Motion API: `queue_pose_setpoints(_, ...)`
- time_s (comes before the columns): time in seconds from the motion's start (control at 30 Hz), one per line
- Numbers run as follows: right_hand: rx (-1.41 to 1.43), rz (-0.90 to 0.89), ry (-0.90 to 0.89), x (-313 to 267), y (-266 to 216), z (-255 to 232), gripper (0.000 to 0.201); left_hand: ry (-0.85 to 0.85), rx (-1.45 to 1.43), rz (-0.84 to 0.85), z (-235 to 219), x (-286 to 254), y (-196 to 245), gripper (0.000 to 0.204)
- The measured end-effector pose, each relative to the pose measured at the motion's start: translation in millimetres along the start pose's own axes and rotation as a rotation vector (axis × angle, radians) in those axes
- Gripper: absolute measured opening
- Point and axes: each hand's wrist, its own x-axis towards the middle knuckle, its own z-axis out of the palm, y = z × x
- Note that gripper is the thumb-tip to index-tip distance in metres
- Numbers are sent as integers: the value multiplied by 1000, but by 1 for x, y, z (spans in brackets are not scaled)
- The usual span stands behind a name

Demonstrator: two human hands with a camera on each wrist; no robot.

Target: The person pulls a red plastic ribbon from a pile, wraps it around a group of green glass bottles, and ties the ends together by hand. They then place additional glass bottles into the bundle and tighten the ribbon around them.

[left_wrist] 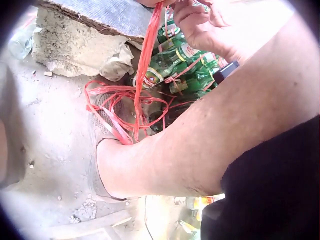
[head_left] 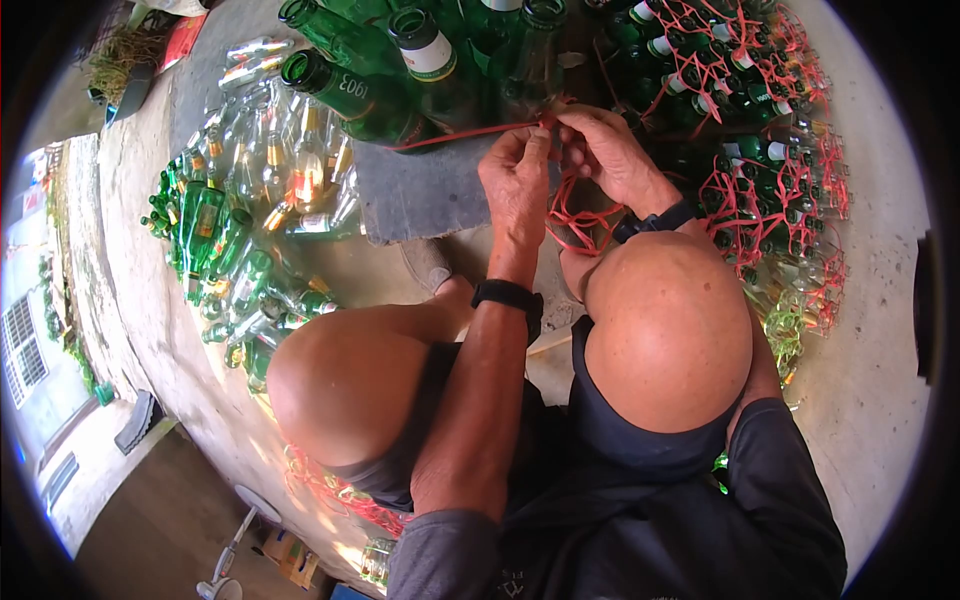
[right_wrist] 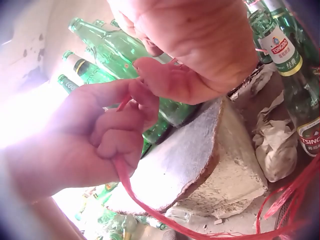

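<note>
A cluster of upright green glass bottles (head_left: 430,75) stands on a grey slab (head_left: 420,195), with red plastic twine (head_left: 470,132) drawn across its near side. My left hand (head_left: 515,180) grips the twine at the slab's near edge; in the right wrist view the strand (right_wrist: 150,212) trails out below its curled fingers. Close against it, my right hand (head_left: 610,150) pinches the twine between thumb and fingers, right beside the bottles. Loose twine (left_wrist: 145,60) hangs from the hands down to a tangle over my shoe (left_wrist: 110,110).
Bundles of green bottles bound in red twine (head_left: 730,190) stand to the right. Many loose clear and green bottles (head_left: 205,225) lie in a heap on the left. My knees (head_left: 665,330) are raised on both sides of my left forearm. A fan (head_left: 230,550) stands at the lower left.
</note>
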Motion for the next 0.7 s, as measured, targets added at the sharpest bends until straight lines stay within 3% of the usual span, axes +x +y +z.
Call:
queue_pose_setpoints(0.23,78,-3,20,3,-3,3,12,12,29,-3,1,1,-1,20)
queue_pose_setpoints(0.7,126,-45,-45,1,-1,-6,14,6,8,-61,-1,0,1,18)
